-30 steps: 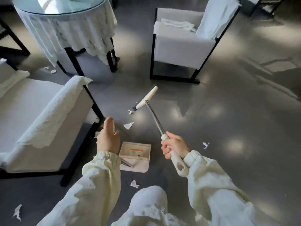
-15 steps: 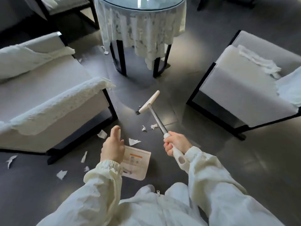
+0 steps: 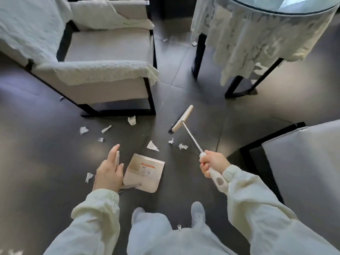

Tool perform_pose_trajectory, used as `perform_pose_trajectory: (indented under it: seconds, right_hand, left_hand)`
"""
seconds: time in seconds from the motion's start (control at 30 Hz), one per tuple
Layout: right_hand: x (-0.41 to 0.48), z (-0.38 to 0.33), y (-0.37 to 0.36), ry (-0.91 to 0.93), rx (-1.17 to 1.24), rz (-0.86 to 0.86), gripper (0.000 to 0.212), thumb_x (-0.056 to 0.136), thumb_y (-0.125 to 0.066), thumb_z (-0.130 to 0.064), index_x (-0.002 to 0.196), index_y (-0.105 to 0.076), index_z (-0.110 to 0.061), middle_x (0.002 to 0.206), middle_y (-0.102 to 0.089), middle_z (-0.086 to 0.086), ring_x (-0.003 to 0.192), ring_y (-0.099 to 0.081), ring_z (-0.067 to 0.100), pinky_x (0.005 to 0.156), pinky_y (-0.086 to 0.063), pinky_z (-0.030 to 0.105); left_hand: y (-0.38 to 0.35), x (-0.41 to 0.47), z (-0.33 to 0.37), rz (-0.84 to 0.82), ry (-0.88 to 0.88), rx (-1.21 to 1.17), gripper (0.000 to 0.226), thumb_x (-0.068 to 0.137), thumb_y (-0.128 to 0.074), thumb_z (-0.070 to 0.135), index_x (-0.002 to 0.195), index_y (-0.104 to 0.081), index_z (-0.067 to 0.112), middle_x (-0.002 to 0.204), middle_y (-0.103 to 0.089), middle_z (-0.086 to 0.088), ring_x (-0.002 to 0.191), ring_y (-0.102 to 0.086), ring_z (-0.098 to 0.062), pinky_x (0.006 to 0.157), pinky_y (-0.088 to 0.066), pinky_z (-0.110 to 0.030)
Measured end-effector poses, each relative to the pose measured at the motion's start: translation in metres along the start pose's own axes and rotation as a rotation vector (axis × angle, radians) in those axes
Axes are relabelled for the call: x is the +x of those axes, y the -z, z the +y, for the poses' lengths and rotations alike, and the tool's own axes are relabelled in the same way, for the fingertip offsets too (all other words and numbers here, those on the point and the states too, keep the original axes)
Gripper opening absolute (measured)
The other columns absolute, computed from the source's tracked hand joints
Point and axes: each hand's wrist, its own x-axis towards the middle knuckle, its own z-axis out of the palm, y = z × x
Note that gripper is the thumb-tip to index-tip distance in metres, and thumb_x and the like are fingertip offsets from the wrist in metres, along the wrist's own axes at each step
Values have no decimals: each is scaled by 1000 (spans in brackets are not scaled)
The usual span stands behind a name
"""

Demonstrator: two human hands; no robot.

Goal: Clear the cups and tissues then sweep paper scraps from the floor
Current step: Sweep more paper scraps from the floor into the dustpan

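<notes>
Several white paper scraps lie on the dark floor: one scrap just beyond the dustpan, two small scraps near the broom head, and more scraps in front of the armchair. My right hand grips the white handle of a broom whose metal shaft runs forward to the broom head, bristles down just beyond the two small scraps. My left hand holds the upright handle of the white dustpan, which sits on the floor with its mouth toward the scraps.
A cloth-draped armchair stands front left, with a black frame leg near the scraps. A round glass table with a lace cloth is front right, and a second chair is close on my right. Two scraps lie by the table leg.
My view has swung left, so the armchair now fills the upper left and the table the upper right. Broom and dustpan stay in my hands; my left fingers look straighter along the handle.
</notes>
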Motion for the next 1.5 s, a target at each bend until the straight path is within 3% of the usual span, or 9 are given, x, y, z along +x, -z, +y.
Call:
perform_pose_trajectory:
  seconds: [0.03, 0.07, 0.17, 0.33, 0.5, 0.8, 1.23, 1.37, 1.5]
  right_hand:
    - [-2, 0, 12, 28, -79, 13, 38, 94, -33, 6, 74, -30, -26, 63, -33, 5, 28, -33, 5, 33, -26, 10]
    - [-5, -1, 22, 58, -148, 11, 26, 92, -35, 8, 112, -23, -3, 63, -35, 5, 30, -34, 6, 34, -27, 12]
    - [-6, 2, 45, 127, -419, 52, 41, 90, -39, 7, 130, -38, -1, 63, -41, 8, 34, -38, 10, 37, -32, 18]
    - [19, 31, 66, 192, -975, 243, 29, 94, -39, -13, 120, -51, -7, 67, -53, 11, 53, -50, 22, 48, -44, 27]
    - [37, 80, 62, -61, -797, 147, 11, 90, -48, 4, 84, -50, -4, 62, -45, 10, 50, -43, 20, 49, -38, 27]
    - [2, 127, 39, -218, -531, -69, 31, 95, -38, 2, 68, -33, -12, 39, -33, 1, 25, -31, 7, 31, -27, 9]
    - [8, 57, -1, 57, -683, -15, 26, 88, -38, 6, 69, -38, -11, 56, -33, 2, 27, -30, 7, 34, -28, 11]
    - [54, 37, -14, 132, -1029, -4, 27, 90, -42, 2, 110, -55, -11, 59, -37, 6, 35, -35, 16, 40, -34, 20]
    - [81, 39, -19, -12, -1015, -33, 58, 93, -44, 0, 145, -35, -21, 62, -37, 5, 46, -33, 15, 39, -32, 17]
  left_hand:
    - [-2, -13, 5, 16, 22, -2, 66, 86, -60, 3, 143, -38, 29, 95, -62, -20, 89, -59, -38, 84, -43, -41]
    - [-4, -24, 8, 32, 48, -7, 71, 86, -61, 2, 145, -35, 31, 92, -60, -20, 86, -57, -36, 84, -42, -41]
    - [-11, -61, 13, 73, 103, 5, 78, 86, -61, 2, 148, -25, 34, 82, -53, -15, 75, -50, -27, 83, -42, -41]
    - [-23, -107, 0, 160, 149, 12, 79, 84, -62, -1, 149, -24, 23, 81, -47, -18, 72, -48, -30, 81, -41, -44]
    - [-36, -152, -21, 178, 37, 36, 75, 83, -56, -10, 149, -22, 9, 90, -43, -13, 67, -39, -22, 73, -37, -25]
    - [-46, -188, -40, 250, 166, 99, 62, 93, -54, 8, 148, -28, 17, 104, -51, -17, 72, -55, -38, 66, -47, -49]
    - [-43, -153, -39, 322, 115, -84, 68, 84, -63, -5, 144, -37, 13, 89, -47, -4, 68, -45, -17, 71, -42, -30]
    - [-43, -125, -37, 338, 124, -53, 68, 81, -65, -7, 142, -41, 11, 87, -46, -1, 64, -44, -17, 68, -42, -29]
    - [-43, -105, -30, 407, 187, -70, 65, 81, -65, -8, 141, -43, 9, 87, -53, -11, 66, -54, -28, 72, -47, -37]
